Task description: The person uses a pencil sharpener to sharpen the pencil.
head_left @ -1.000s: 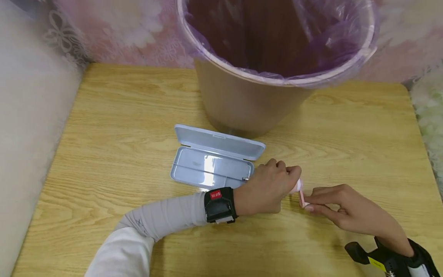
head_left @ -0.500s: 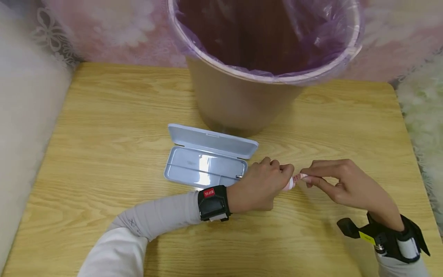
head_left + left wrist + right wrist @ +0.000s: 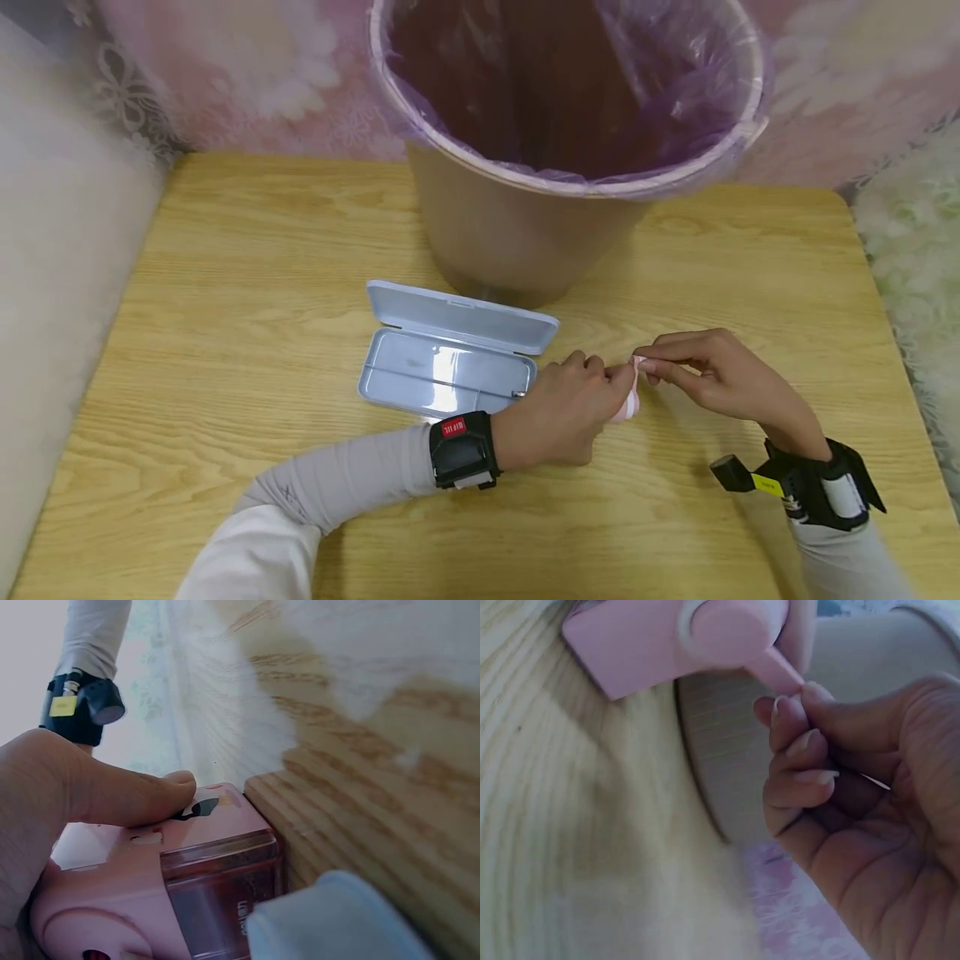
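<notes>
A pink crank pencil sharpener (image 3: 127, 889) with a dark see-through shavings drawer (image 3: 214, 900) rests on the wooden table. My left hand (image 3: 566, 412) grips its body from above, the thumb lying along its top in the left wrist view. With thumb and fingertips, my right hand (image 3: 723, 375) pinches the end of the crank handle (image 3: 776, 671), which points up and away from me. Most of the sharpener is hidden under the left hand in the head view. A light blue pencil case (image 3: 408, 387) lies beside the left hand, its lid (image 3: 461, 317) raised.
Behind the case stands a large beige bin (image 3: 517, 242) with a purple plastic liner (image 3: 690, 112) over its rim. A small metallic piece (image 3: 518, 394) sits at the case's right end. Patterned cloth hangs behind the wooden table (image 3: 262, 267).
The right hand has carried the crank handle round from low, nearest me, through the right side to the top. The left hand stays on the sharpener. The head view has shifted slightly.
</notes>
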A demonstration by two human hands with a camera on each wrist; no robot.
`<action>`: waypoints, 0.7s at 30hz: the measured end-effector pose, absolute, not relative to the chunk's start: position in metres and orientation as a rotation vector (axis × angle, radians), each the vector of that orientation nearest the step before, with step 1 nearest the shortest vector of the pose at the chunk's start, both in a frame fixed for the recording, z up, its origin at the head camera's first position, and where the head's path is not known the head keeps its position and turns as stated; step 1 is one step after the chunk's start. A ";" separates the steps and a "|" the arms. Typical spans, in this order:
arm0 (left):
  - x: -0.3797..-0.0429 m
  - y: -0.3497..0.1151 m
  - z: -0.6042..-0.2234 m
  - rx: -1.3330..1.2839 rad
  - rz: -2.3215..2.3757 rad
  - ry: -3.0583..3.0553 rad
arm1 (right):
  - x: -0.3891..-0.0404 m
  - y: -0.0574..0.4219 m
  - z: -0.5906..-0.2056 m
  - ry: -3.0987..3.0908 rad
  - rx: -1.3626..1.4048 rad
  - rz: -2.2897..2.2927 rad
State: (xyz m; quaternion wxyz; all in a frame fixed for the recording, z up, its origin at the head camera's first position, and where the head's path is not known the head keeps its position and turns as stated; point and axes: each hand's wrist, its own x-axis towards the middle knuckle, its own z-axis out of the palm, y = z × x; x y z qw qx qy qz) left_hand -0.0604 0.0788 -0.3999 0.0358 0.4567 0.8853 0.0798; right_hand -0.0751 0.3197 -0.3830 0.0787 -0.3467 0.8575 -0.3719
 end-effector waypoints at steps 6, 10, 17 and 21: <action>-0.059 0.080 -0.400 1.412 0.263 2.682 | -0.078 0.324 -0.399 2.479 -0.990 -1.220; -0.059 0.079 -0.399 1.415 0.251 2.707 | -0.078 0.322 -0.405 2.491 -0.974 -1.236; -0.059 0.078 -0.399 1.408 0.308 2.734 | -0.065 0.316 -0.423 2.564 -0.924 -1.058; -0.058 0.077 -0.399 1.408 0.330 2.746 | -0.050 0.312 -0.427 2.583 -0.905 -1.016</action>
